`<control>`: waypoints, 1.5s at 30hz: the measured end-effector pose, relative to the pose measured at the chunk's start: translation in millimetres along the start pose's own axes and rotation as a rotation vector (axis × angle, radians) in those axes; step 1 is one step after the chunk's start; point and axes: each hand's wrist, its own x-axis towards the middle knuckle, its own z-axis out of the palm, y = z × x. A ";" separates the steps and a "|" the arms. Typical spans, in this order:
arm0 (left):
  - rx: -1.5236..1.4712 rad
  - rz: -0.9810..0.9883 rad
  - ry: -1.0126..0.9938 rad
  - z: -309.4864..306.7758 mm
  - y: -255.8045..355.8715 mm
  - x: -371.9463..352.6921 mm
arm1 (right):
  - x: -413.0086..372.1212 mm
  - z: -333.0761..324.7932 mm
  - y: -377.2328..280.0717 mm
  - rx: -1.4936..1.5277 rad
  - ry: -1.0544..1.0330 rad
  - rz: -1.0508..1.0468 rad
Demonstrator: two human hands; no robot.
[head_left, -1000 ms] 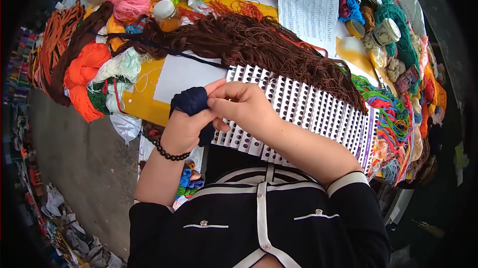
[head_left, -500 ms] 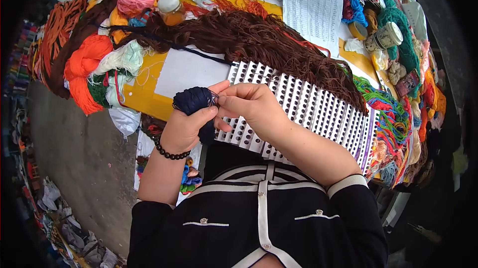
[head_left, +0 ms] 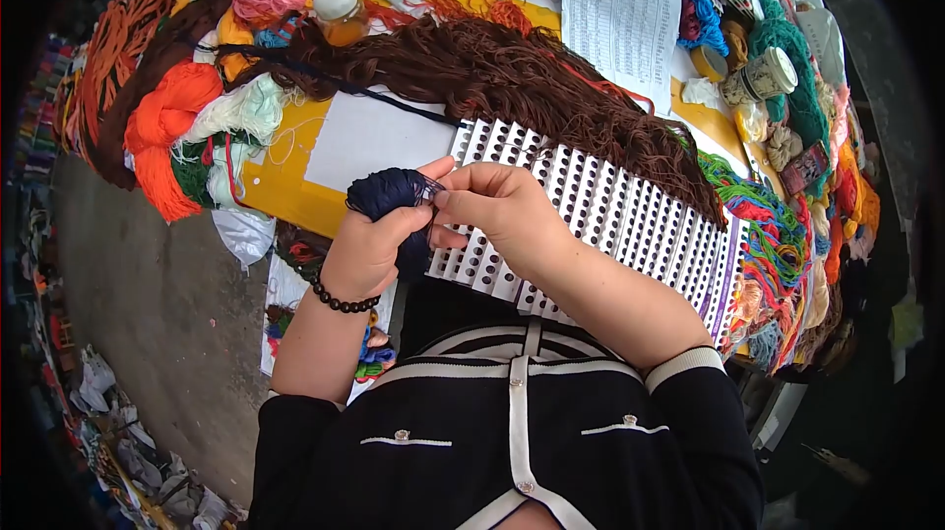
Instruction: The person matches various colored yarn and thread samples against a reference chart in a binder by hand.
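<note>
A bundle of dark navy thread [head_left: 386, 195] sits in my left hand [head_left: 366, 247], its thumb pressed across the strands and part of the bundle hanging below the palm. My right hand [head_left: 500, 207] meets it at the bundle's right side, thumb and forefinger pinching a few loose navy strands. Under and beyond the right hand lie white cards punched with rows of round holes [head_left: 610, 220]. A long hank of dark brown thread [head_left: 472, 67] stretches along the cards' far edge.
On the yellow table [head_left: 295, 200] lie a white sheet [head_left: 369, 146] and a printed list [head_left: 622, 18]. Orange hanks [head_left: 169, 117] hang over the left edge. A lidded jar [head_left: 340, 13] and a patterned cup [head_left: 763, 75] stand farther back. Multicoloured thread [head_left: 773, 245] heaps at the right.
Both hands and the navy bundle have shifted very slightly to the right. The left hand's hold and the right hand's pinch look the same.
</note>
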 end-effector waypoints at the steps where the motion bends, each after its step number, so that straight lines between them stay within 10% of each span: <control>1: -0.014 -0.001 0.023 0.7 0.6 0.1 | -0.9 1.2 -0.3 0.020 0.020 -0.003; 25: 0.367 0.298 0.231 -3.7 -17.6 -3.7 | 2.5 1.2 1.8 0.085 0.167 -0.038; 26: 0.747 0.595 0.137 -12.0 -22.4 -7.9 | 1.1 -2.5 -5.5 0.191 0.186 -0.043; 28: -0.527 0.064 0.102 -33.1 -7.5 -15.6 | -11.9 -22.0 -32.2 0.493 -0.101 -0.050; 32: -0.791 0.124 -0.014 -120.7 24.5 -40.7 | -69.0 -76.1 -119.6 0.341 -0.096 -0.254; 36: -0.614 0.315 0.321 -223.8 44.9 -76.9 | -133.2 -202.4 -200.1 -0.103 0.508 -0.442; 38: -0.502 0.349 0.521 -228.8 54.1 -83.5 | -159.7 -228.3 -224.4 -0.903 1.220 -0.733; 41: -0.151 0.269 0.601 -182.7 60.9 -66.3 | -144.5 -207.6 -210.8 -1.354 1.386 -0.817; 45: 0.021 0.007 0.198 -83.5 42.2 8.2 | -44.5 -106.2 -110.1 -1.141 0.693 -0.251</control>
